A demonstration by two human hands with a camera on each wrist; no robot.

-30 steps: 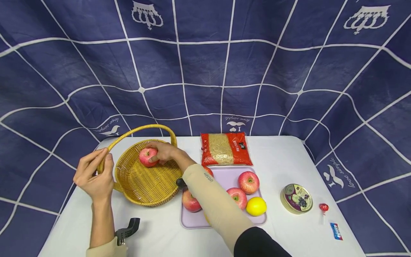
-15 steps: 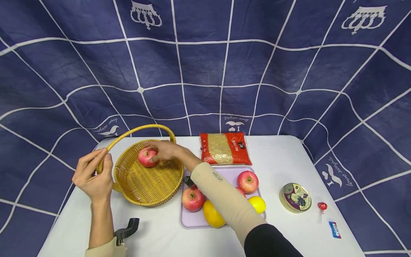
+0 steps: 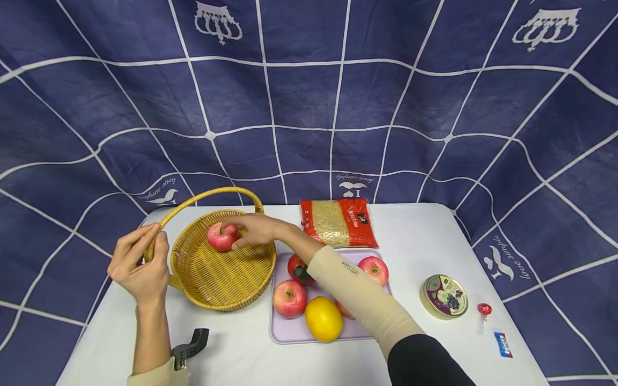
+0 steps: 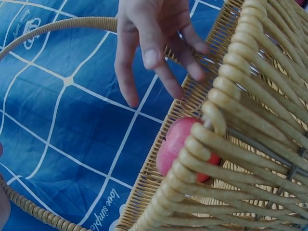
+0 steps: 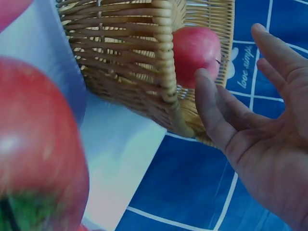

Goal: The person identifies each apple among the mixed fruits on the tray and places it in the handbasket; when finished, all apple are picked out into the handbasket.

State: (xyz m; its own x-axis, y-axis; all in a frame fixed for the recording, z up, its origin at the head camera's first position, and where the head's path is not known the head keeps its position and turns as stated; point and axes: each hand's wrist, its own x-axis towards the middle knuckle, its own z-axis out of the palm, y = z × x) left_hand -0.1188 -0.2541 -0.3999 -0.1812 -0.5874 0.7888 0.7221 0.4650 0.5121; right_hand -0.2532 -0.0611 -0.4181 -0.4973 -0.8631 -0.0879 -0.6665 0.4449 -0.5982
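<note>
Head view, left grip point(image 3: 140, 265) curled round handle point(image 3: 230, 190) of wicker basket point(image 3: 227, 279), right grip point(image 3: 256, 229) loosely spread beside apple point(image 3: 217, 238) inside, beige sleeve point(image 3: 364, 300) lettered "LetsSlim" crossing lilac tray point(image 3: 285, 332), "love simple" on blue cloth point(image 3: 309, 96)

Wicker basket point(image 3: 227, 279) on L side of tbl point(image 3: 410, 236), w/ one apple point(image 3: 216, 239) in it, twd back. Tray point(image 3: 282, 329) just R of basket; food bag point(image 3: 330, 224) right behind tray. On tray: tomato point(image 3: 295, 262) back L, 2nd apple point(image 3: 289, 300) in front of it, 3rd apple point(image 3: 376, 269) back R. Round tin point(image 3: 444, 296) R of tray, lollipop point(image 3: 484, 309) R of tin, wrapped candy point(image 3: 503, 344) in front of lollipop. Curtain point(image 3: 309, 107) behind tbl.
</note>
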